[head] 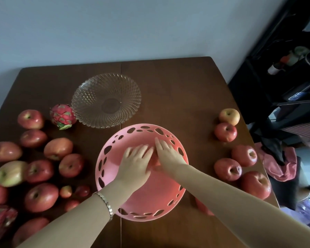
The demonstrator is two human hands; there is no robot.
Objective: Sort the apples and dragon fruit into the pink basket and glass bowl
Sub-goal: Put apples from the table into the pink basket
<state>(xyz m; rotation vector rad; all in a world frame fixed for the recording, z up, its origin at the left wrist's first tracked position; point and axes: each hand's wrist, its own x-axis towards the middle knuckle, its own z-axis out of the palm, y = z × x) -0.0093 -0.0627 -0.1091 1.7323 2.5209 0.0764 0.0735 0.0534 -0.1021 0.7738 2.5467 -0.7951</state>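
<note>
The desk (168,86) carries everything. On it the pink basket (115,145) sits nearest the person, the glass bowl (89,97), holding nothing, just beyond it to the left. Most apples (41,196) lie in a crowd to the left, fewer apples (228,169) to the right; one dragon fruit (62,116) touches the bowl's left rim, another (0,217) sits at the near left edge. Both hands are inside the basket: left hand (135,163) with fingers (141,149) spread flat, right hand (166,152) likewise, over something reddish I cannot identify. The left hand is nearer the big pile.
</note>
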